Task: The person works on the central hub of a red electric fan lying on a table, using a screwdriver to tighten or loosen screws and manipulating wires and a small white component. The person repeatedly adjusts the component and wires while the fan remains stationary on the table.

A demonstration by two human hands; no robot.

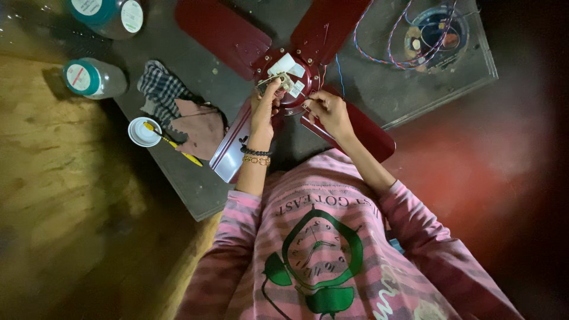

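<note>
Quick tally, as counted from the head cam: 1 dark red ceiling fan (296, 89) is seen on the work board (195, 189), w/ 4 blades counted. 2 clear jars w/ teal lids are spotted, one (93, 78) at left & one (112, 15) at the top edge. 1 small white lid (141, 131) and 1 yellow-handled tool (175, 145) are noted. 2 rags: 1 checked cloth (161, 89), 1 pinkish cloth (201, 127). 1 round coil part (435, 32) w/ twisted wires. 2 hands are counted, left hand (265, 109) & right hand (327, 112), plus 2 bracelets on the left wrist.
</note>
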